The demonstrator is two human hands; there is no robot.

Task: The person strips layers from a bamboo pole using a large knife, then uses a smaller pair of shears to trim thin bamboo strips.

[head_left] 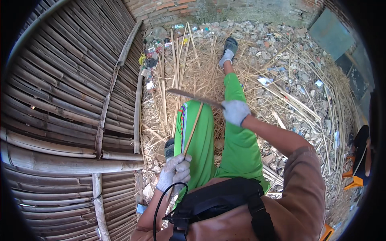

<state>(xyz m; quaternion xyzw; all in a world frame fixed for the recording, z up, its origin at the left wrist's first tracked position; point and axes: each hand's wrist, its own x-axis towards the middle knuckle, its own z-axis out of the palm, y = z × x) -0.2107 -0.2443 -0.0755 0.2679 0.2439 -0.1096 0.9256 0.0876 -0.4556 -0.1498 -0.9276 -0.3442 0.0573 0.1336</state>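
My left hand (175,172), in a whitish work glove, is closed around a thin bamboo strip (194,127) near my left thigh. The strip runs up over the green trouser leg (201,138), its far end by the knee. Gloved as well, my right hand (236,112) grips a long knife (197,97) by its handle, which the fingers hide. The dark blade points left and lies across the top of my bent left knee, close to the strip's upper end; whether blade and strip touch, I cannot tell.
A bamboo slat wall (68,92) stands close on my left. Shavings (209,76) and rubble (297,76) cover the ground around my outstretched right leg. Long bamboo strips (299,102) lie to the right. A brick wall (241,11) closes off the far side, with a grey panel (331,34) leaning there.
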